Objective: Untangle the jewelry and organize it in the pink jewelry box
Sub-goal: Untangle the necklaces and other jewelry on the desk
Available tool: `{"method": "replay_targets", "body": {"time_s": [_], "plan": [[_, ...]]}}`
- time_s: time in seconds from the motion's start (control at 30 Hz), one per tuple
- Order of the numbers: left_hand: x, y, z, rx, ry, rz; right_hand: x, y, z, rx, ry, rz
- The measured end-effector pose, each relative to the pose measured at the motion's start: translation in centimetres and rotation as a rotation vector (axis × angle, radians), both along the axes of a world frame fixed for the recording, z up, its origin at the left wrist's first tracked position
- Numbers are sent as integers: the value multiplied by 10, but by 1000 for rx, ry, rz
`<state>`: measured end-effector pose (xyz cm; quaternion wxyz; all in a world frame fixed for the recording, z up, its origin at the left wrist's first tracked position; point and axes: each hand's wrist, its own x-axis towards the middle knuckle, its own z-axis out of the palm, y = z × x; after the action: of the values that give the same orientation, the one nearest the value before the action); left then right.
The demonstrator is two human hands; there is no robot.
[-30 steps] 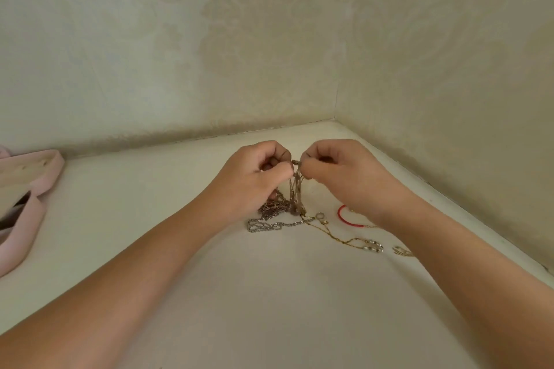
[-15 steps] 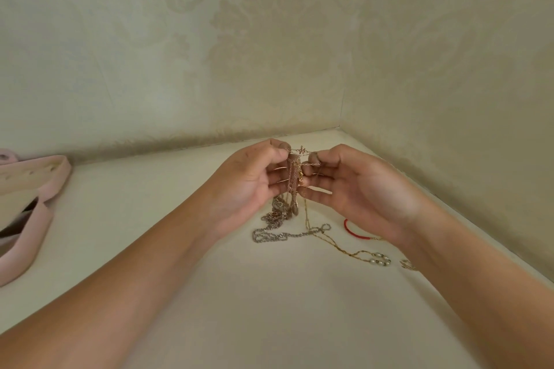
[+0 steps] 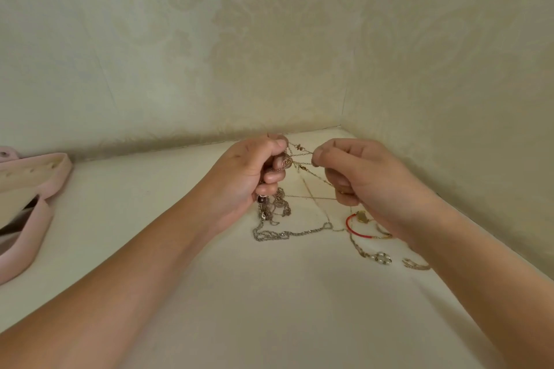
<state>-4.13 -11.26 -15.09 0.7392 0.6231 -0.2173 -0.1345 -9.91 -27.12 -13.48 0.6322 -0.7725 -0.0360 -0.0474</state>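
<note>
Tangle of chains (image 3: 277, 204) hangs from left hand (image 3: 248, 177), fingers curled tight round its top; lower end lies on table (image 3: 269, 293). Right hand (image 3: 365, 180) pinches fine gold strands (image 3: 299, 155), stretched taut between both hands. Red bracelet (image 3: 353, 228) at tangle's 4 o'clock. Pink jewelry box (image 3: 28, 244) at 9 o'clock, well apart, cut by frame edge.

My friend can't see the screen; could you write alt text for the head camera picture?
Two hands work over a cream tabletop: the left hand grips a bundle of tangled chains, the right hand pinches gold strands stretched from it. A silver chain and a red bracelet lie below; the pink jewelry box sits open at left.
</note>
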Motion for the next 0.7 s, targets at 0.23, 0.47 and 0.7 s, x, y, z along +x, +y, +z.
{"method": "replay_targets", "body": {"time_s": [0.23, 0.47, 0.7], "plan": [[-6, -1, 3, 29, 25, 1, 1, 8, -7, -141, -121, -108], [-8, -3, 3, 9, 92, -17, -1, 10, -8, -200, -170, -143], [-7, -1, 5, 14, 85, -32, -8, 10, -2, -246, -291, -132]]}}
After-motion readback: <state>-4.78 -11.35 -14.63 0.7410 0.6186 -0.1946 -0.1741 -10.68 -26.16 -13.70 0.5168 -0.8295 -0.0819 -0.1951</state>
